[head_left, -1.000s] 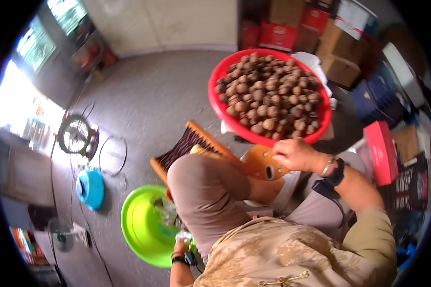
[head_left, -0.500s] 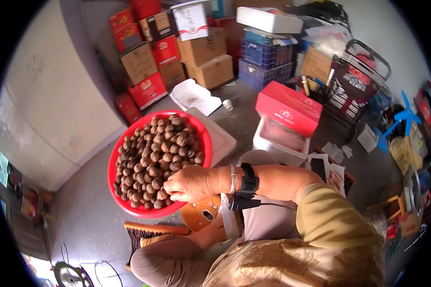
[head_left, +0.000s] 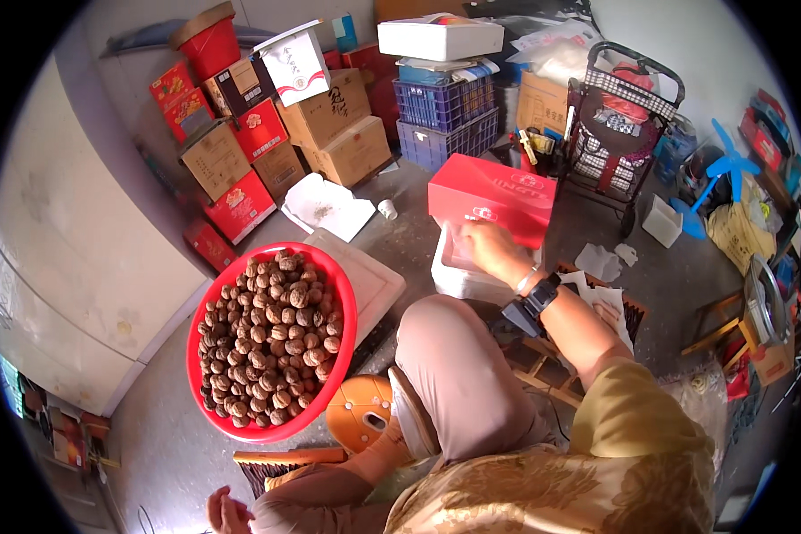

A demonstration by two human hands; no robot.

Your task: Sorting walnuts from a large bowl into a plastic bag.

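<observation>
A red plastic basin [head_left: 351, 356] full of brown walnuts [head_left: 276, 338] stands to the left, beside my knee. My right hand [head_left: 494, 249], with a bracelet and a black watch-like device on the wrist, is over a white foam box [head_left: 472, 283] lined with clear plastic. Its fingers point down and are mostly hidden, so I cannot see whether they hold anything. A red carton [head_left: 494, 200] stands right behind that hand. At the lower edge, next to my bent leg, my left hand [head_left: 229, 513] shows partly, fingers apart, nothing visible in it.
A white foam lid [head_left: 365, 285] lies right of the basin. Stacked cartons [head_left: 347, 151] and blue crates [head_left: 445, 138] stand behind, near a shopping trolley [head_left: 618, 133]. A small wooden stool [head_left: 552, 383] is under my right arm. A blue fan [head_left: 716, 169] stands at right.
My right hand has left the walnuts and moved right, over the foam box. My left hand has come into view at the lower edge. The view has shifted.
</observation>
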